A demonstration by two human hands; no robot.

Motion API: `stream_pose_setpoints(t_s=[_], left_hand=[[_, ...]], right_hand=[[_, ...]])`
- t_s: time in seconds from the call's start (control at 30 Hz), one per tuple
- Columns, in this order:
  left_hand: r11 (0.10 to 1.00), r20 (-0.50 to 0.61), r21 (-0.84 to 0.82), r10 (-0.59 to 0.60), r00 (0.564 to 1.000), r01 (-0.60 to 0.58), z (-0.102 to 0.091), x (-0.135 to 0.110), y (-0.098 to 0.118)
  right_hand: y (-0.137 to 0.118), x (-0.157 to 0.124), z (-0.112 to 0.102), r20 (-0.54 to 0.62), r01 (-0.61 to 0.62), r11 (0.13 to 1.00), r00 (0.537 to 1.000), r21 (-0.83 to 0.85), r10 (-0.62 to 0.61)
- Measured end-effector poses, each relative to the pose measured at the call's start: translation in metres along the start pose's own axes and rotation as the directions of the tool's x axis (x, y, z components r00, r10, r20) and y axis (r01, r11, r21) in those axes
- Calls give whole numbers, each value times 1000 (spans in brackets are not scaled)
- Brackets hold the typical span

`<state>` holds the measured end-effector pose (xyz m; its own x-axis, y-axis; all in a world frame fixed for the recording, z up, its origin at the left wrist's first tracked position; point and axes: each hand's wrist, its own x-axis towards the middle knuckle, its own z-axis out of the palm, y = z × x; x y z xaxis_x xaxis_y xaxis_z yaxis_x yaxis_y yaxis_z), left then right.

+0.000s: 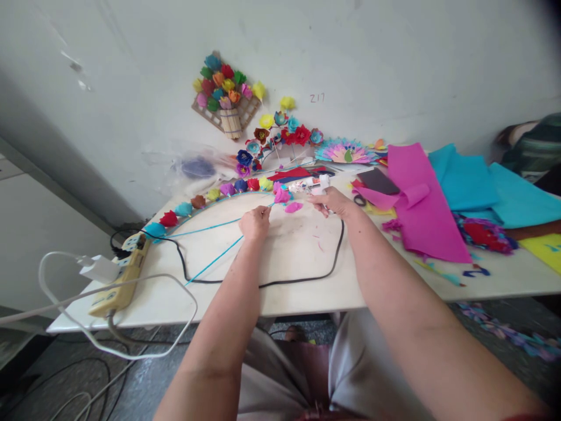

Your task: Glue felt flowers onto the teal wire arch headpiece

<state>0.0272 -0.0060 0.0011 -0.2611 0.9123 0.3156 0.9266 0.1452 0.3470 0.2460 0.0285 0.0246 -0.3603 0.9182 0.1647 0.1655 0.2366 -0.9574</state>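
My left hand (255,223) is closed in a pinch on a thin blue stem. A pink paper flower (280,194) sits at the stem's upper end. My right hand (331,202) is wrapped round what looks like a white glue gun (323,182), whose handle is mostly hidden by my fingers. Its black cord (339,248) runs down from my hand and loops across the table. A loose pink petal (293,207) lies on the table between my hands. Behind the left hand curves a row of colourful paper flowers, including a red flower (169,218).
A power strip (120,286) with a white charger (100,269) and looping cables lies at the table's left. Pink paper (427,210) and blue paper (464,178) lie at the right. A paper-flower bouquet (223,88) leans on the wall.
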Motion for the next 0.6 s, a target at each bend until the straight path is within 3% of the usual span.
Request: stream_pose_setpoints(t_s=[0.2, 0.37, 0.6], left_hand=[[1000, -3, 2, -4, 1000, 4, 1, 0, 1], [1000, -2, 11, -13, 1000, 13, 1, 1, 1], [1000, 1, -5, -5, 1000, 5, 0, 1, 1]], right_hand=[[5, 3, 4, 41, 5, 1000, 999, 0, -5], [8, 4, 3, -16, 10, 1000, 1000, -7, -10], [9, 4, 3, 35, -16, 1000, 999, 0, 16]])
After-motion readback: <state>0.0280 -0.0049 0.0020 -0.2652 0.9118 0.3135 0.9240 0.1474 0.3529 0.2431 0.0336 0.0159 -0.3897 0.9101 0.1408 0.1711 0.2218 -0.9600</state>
